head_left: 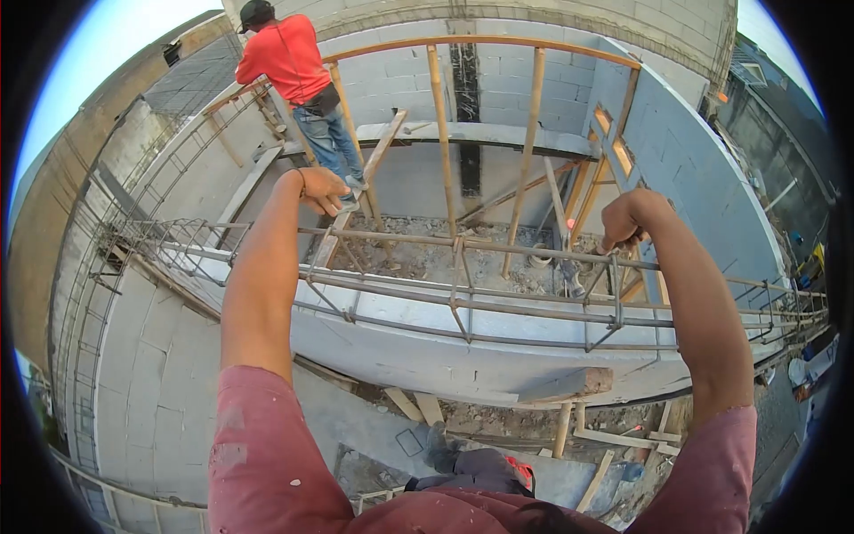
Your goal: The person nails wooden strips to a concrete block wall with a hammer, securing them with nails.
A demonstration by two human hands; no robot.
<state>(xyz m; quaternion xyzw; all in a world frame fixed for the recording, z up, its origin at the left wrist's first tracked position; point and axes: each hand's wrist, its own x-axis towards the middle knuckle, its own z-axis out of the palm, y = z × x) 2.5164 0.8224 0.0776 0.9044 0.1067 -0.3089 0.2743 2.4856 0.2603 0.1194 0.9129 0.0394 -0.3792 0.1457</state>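
Observation:
A long rebar cage (463, 289), with bars tied by square stirrups, runs across the view along the top of a light block wall (427, 347). My left hand (322, 190) is raised beyond the cage's upper bar, wrist bent, fingers curled close together. Past its fingertips a wooden plank (382, 149) slants away. On the other side, my right hand (630, 218) makes a fist just above the cage, near a stirrup (616, 289). Whatever either hand grips is hidden or too small to name. Both arms reach forward over the cage, well apart.
A person in a red top (286, 62) stands at back left, turned away. Bamboo posts (442, 133) support a curved wooden rail (498, 40). Rubble (418, 254) covers the floor inside the walls. A wood block (569, 383) juts from the near wall; loose planks lie below.

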